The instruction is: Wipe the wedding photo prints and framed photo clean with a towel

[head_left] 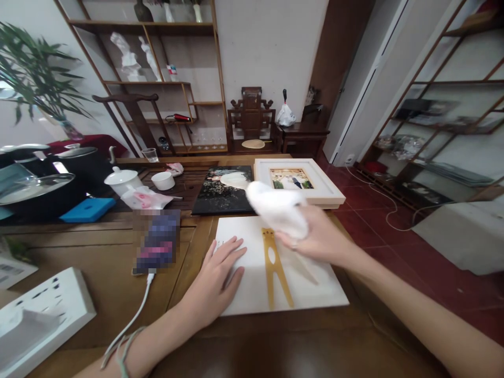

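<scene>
Left hand [222, 275] is lying palm-down on the left side of a white rectangular flat board [252, 294], fingers a bit spread, holding nothing. Likely steadying it: the weight is over the edge, clear of the middle. Board is sitting on the near part of the brown wooden table [189, 341], squarely between both arms, so both are reaching it.

A yellow flat two-legged piece with a cat-face top [271, 269] is lying on the board, legs pointing near. Right hand [315, 233] is gripping a crumpled white cloth-like wad [275, 205], fingers wrapped, wad bulging far-left. Blurred; can't tell if it's touching anything below.

Right forearm is slanting in from near right, left from near left. White-framed picture [326, 186] and black glossy picture panel [224, 191] are lying farther back, probably parked out of the way.
</scene>
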Available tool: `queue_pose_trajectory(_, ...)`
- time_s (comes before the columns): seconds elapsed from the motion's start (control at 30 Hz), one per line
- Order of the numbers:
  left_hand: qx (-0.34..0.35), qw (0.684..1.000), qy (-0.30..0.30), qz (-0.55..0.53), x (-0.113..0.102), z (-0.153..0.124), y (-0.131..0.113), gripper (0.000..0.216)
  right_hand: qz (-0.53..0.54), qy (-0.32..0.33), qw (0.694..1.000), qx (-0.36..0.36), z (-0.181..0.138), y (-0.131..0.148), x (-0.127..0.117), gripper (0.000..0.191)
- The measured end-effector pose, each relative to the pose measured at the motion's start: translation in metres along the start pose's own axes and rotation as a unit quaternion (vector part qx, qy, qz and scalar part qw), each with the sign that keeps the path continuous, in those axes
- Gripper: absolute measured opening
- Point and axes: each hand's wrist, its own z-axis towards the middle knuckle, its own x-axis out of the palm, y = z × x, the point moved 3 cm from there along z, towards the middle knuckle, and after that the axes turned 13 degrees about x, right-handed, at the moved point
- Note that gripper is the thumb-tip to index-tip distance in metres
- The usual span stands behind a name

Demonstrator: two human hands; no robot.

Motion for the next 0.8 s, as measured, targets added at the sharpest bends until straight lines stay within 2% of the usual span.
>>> queue_pose_trajectory(0.03,0.003,1.000,0.002,-0.001,-0.001,0.001,0.000,0.037,-0.058,0.033,0.996,-0.064,0.007,0.010,0.016,0.022)
queue_pose_trajectory(0.1,0.006,1.000,0.008,-0.005,-0.004,0.003,-0.001,0.038,-0.150,0.108,0.972,-0.146,0.015,0.024,0.046,0.037)
queue_pose_trajectory(0.17,0.006,1.000,0.009,-0.009,-0.007,0.005,-0.003,0.038,-0.205,0.168,0.950,-0.167,0.019,0.030,0.066,0.044)
queue_pose_trajectory(0.23,0.008,1.000,0.013,-0.010,-0.009,0.005,-0.004,0.038,-0.221,0.196,0.943,-0.152,0.019,0.028,0.071,0.046)
queue_pose_trajectory(0.37,0.010,0.999,0.029,-0.006,-0.008,0.004,-0.004,0.041,-0.217,0.195,0.949,-0.122,0.004,0.009,0.052,0.048)
queue_pose_trajectory(0.5,0.010,1.000,0.021,0.001,-0.004,0.001,-0.001,0.041,-0.243,0.195,0.941,-0.134,-0.029,-0.010,0.037,0.050)
queue_pose_trajectory(0.7,0.011,1.000,0.021,0.004,-0.005,0.003,-0.002,0.041,-0.201,0.201,0.942,-0.177,-0.072,-0.009,0.012,0.035)
queue_pose_trajectory(0.8,0.008,1.000,0.022,0.002,-0.006,0.004,-0.003,0.039,-0.172,0.186,0.948,-0.191,-0.077,-0.013,-0.004,0.038)
